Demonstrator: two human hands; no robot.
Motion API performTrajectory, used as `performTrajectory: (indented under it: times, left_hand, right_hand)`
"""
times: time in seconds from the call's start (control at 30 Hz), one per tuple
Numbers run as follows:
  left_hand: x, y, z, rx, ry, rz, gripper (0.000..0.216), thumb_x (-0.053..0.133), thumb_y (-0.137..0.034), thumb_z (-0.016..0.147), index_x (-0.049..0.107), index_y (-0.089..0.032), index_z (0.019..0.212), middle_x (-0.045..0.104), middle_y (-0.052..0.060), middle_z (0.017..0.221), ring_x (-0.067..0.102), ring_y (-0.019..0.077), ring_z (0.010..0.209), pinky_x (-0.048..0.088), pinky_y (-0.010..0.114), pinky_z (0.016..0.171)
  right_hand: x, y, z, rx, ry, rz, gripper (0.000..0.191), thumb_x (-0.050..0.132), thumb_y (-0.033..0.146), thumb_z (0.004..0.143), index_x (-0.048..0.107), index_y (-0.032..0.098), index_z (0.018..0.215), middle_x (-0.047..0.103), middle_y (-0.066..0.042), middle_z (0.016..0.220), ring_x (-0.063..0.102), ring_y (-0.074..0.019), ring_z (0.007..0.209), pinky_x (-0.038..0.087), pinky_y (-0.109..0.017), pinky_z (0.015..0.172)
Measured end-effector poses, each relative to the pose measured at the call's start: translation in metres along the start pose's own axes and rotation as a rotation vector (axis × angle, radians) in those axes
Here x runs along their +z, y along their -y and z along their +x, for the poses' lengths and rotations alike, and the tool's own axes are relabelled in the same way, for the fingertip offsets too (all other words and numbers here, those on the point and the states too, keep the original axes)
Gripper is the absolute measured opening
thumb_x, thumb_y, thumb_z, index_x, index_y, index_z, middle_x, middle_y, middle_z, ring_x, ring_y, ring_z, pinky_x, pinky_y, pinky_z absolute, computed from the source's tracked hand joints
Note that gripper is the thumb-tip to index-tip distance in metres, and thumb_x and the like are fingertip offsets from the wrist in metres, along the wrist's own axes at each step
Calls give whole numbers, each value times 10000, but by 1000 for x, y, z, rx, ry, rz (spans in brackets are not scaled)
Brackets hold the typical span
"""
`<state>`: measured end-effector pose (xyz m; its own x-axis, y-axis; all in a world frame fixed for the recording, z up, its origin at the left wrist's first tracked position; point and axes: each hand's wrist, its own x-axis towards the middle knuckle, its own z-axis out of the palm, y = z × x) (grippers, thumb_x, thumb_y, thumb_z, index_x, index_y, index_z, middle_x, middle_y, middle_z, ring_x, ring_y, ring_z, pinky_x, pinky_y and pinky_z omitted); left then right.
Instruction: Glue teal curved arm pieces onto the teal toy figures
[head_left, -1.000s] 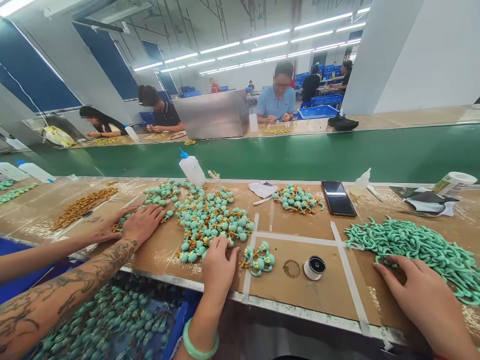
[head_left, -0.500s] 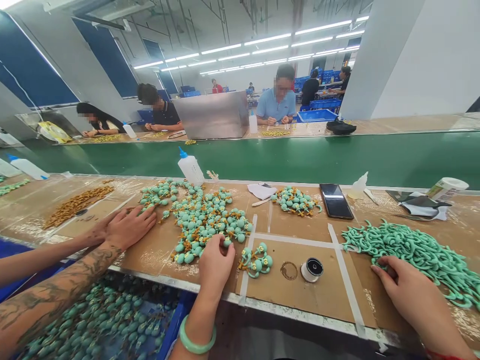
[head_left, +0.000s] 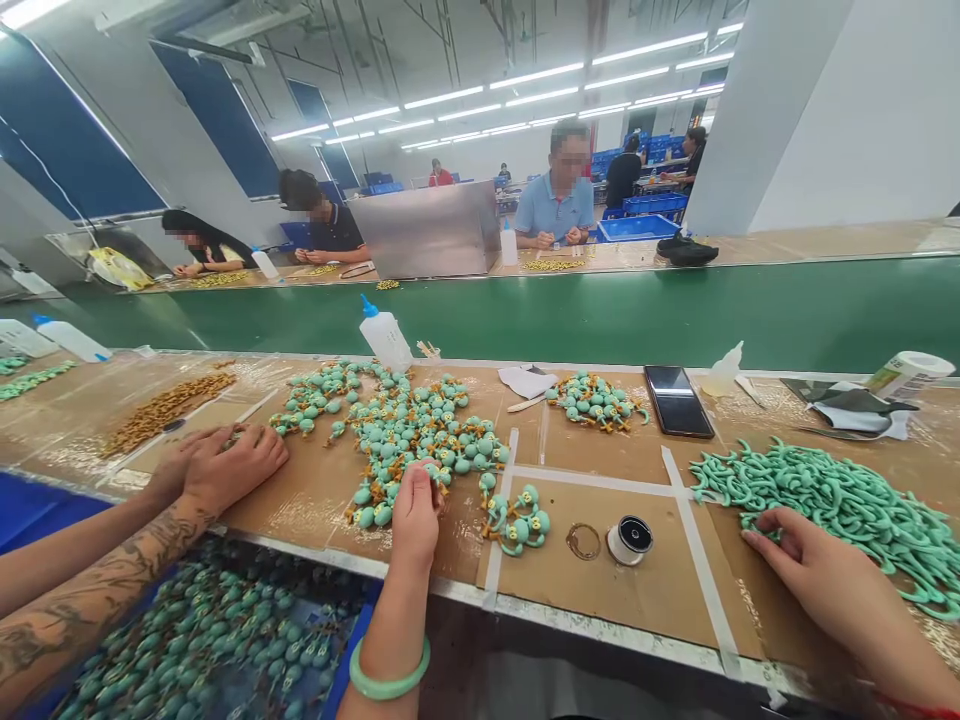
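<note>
My left hand (head_left: pixel 416 510), with a green bangle (head_left: pixel 390 672) at the wrist, is closed on a small green-and-orange figure, mostly hidden by the fingers. It hovers at the near edge of a pile of such green round-headed figures (head_left: pixel 409 430). Several more figures (head_left: pixel 517 520) lie in a small cluster just to its right. Beside the heap of green curved tail-like pieces (head_left: pixel 825 510), my right hand (head_left: pixel 814 570) has thumb and fingers brought together; whatever is between them is hidden.
A co-worker's hands (head_left: pixel 236 460) rest on the table at left, above a blue bin (head_left: pixel 352 660) of figures. A thread spool (head_left: pixel 628 541), a phone (head_left: pixel 678 401), a glue bottle (head_left: pixel 386 338) and orange pieces (head_left: pixel 161 412) lie around. Behind runs a green belt (head_left: pixel 570 320).
My left hand has turned and drawn slightly back from the pile with a figure in it. The co-worker's hands have moved left, away from the pile. My right hand stays at the heap.
</note>
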<state>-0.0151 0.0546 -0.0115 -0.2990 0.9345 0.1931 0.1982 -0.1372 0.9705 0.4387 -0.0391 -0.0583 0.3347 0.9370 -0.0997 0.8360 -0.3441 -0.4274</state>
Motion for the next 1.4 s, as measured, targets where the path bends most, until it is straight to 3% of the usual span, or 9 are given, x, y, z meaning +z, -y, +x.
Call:
performTrajectory:
  times: [0.13, 0.23, 0.43, 0.6, 0.73, 0.9, 1.0, 1.13, 1.4]
  left_hand:
    - [-3, -14, -11, -179, 114, -363, 351, 508, -562, 887, 527, -218, 952, 631, 45, 879, 444, 91, 508, 304, 198, 426]
    - [-5, -24, -21, -327, 145, -573, 285, 573, -461, 887, 530, -217, 1028, 619, 43, 844, 463, 81, 533, 322, 156, 435]
    - [-12, -31, -36, -534, 156, -834, 232, 346, -235, 1008, 555, -135, 996, 451, -20, 725, 355, 25, 452, 293, 125, 410]
    - [-15, -37, -44, -568, 166, -931, 365, 242, -252, 1029, 562, -129, 904, 390, -46, 626, 302, 29, 392, 272, 154, 381]
    - [-7, -41, -50, -614, 269, -978, 358, 300, -288, 1018, 582, -122, 870, 334, -58, 546, 237, 45, 377, 240, 183, 376]
    - [17, -54, -71, -692, 495, -1102, 252, 555, -392, 930, 574, -142, 900, 354, -49, 634, 223, 33, 452, 198, 160, 432]
    - [33, -64, -82, -697, 567, -1128, 284, 610, -442, 894, 548, -165, 898, 373, -35, 709, 249, 39, 494, 190, 157, 455]
    - [44, -72, -89, -668, 626, -1123, 296, 552, -481, 921, 524, -187, 933, 361, -37, 726, 210, 44, 492, 170, 156, 456]
    - [48, -72, -93, -626, 646, -1103, 261, 460, -456, 970, 505, -199, 964, 367, -37, 718, 179, 42, 477, 163, 155, 447]
  right_hand:
    - [0, -3, -2, -40, 48, 46, 408, 426, 638, 806, 555, 265, 912, 575, 20, 594, 597, -210, 552, 412, -291, 518]
    - [3, -8, -4, -52, 31, 75, 393, 414, 629, 819, 549, 273, 917, 629, 13, 694, 622, -221, 644, 445, -313, 609]
    - [8, -14, -6, -71, -25, 160, 346, 432, 584, 836, 559, 270, 907, 679, -6, 821, 633, -251, 722, 439, -343, 665]
    - [6, -10, -8, -133, -176, 367, 293, 521, 504, 838, 582, 224, 901, 657, -53, 875, 601, -254, 796, 440, -363, 724]
    - [2, -8, -11, -174, -236, 487, 337, 486, 531, 883, 555, 202, 898, 625, -78, 948, 586, -246, 926, 469, -353, 807]
    - [-2, 4, -28, -143, -193, 711, 369, 433, 546, 935, 554, 217, 1048, 644, -95, 1117, 635, -252, 1020, 529, -372, 888]
    - [-4, 20, -39, -18, -144, 967, 393, 537, 577, 872, 584, 240, 1069, 641, -83, 1194, 629, -279, 1085, 550, -363, 908]
    - [-1, 34, -45, 60, -120, 1208, 404, 684, 592, 749, 593, 247, 937, 649, -57, 1191, 663, -241, 998, 580, -273, 841]
    - [24, 25, -41, 96, -136, 1362, 287, 692, 485, 812, 622, 230, 923, 649, -17, 1019, 623, -113, 785, 558, -134, 716]
